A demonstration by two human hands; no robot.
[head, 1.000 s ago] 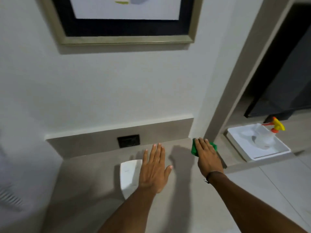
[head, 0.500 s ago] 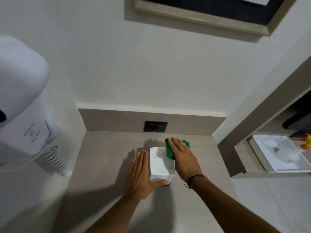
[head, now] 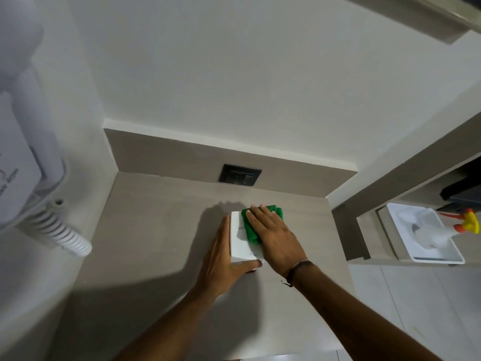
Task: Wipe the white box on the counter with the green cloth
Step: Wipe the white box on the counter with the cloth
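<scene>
**Two hands on a small white box, a green cloth pressed to its top**

A person's two bare forearms reach forward over a grey-beige counter set into a corner of pale walls; the white box sits towards the back right of that counter, just in front of a low backsplash that carries a dark wall socket; the box is small, rectangular and smooth, plain white with a few faint grey marks on its top face that are too small to read; its near end looks slightly rounded.

The left hand lies flat along the box's left side, fingers straight and together, with the thumb hooked across the near end of the box, bracing rather than gripping it; the right hand rests palm down, fingers extended and close together, pressing the green cloth against the right part of the box's top; the bunched cloth shows at the fingertips and along the hand's left edge; a dark cord bracelet circles the right wrist.

At the left edge hangs a white wall-mounted hair dryer with a coiled cord; on a lower shelf to the right, well apart, a white tray holds a clear spray bottle with a yellow and red trigger.
</scene>
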